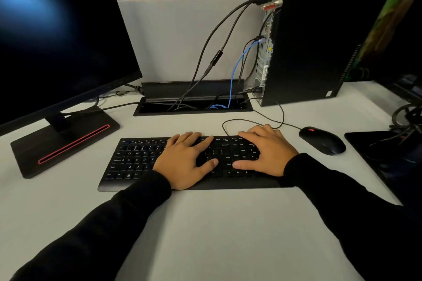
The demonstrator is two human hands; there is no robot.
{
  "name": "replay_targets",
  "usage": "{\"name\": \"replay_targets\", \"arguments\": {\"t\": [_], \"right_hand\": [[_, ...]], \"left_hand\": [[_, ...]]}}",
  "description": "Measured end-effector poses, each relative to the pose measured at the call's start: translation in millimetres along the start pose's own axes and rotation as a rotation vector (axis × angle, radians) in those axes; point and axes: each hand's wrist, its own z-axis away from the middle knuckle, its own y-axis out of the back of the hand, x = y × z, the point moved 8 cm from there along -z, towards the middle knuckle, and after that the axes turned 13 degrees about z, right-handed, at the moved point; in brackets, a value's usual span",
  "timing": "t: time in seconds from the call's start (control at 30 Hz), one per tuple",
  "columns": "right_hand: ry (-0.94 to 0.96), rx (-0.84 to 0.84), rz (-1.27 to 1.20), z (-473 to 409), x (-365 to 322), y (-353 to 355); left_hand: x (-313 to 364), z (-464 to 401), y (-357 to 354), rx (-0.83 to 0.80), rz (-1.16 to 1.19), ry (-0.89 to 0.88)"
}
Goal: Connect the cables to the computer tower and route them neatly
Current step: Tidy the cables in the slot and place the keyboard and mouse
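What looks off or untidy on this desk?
Mostly tidy. The thin mouse cable lies in a loose loop on the desk behind the keyboard, not routed into the cable tray. The tower stands upright, its cables plugged in.

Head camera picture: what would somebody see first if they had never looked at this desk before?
Probably the two hands, the left hand and the right hand, lying flat on the black keyboard in the middle of the white desk. Next, the bright blue cable at the back, running from the rear of the computer tower down into the open cable tray.
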Motion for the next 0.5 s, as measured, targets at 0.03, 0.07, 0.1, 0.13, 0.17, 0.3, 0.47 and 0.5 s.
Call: {"name": "replay_targets", "arguments": {"t": [0.03,0.07,0.1,0.13,0.17,0.3,0.47,0.5], "right_hand": [[-0.012,0.006,-0.008,-0.2,0.3,0.0],[-0.025,0.013,-0.016,-0.6,0.7,0.2],[-0.039,0.018,-0.025,-0.8,1.1,1.3],[-0.055,0.021,-0.034,-0.1,0.6,1.8],[-0.068,0.026,-0.039,0.4,1.2,2.5],[-0.097,0.054,-0.066,4.2,3.7,2.3],[-0.098,0.063,-0.058,6.9,3.9,0.9],[-0.099,0.063,-0.059,7.4,4.5,1.2]], "left_hand": [[0.2,-0.4,1.0,0.005,0.003,-0.003],[0.5,-1.3,1.6,0.009,0.009,-0.005],[0.6,-3.2,1.9,0.008,0.018,-0.007],[0.0,-4.5,1.8,0.000,0.023,-0.008],[-0.5,-7.4,1.2,-0.007,0.025,-0.011],[-0.5,-13.2,0.0,-0.025,0.020,-0.026],[-1.0,-13.0,1.0,-0.015,0.018,-0.033],[-0.4,-13.1,1.9,-0.010,0.022,-0.033]]}}
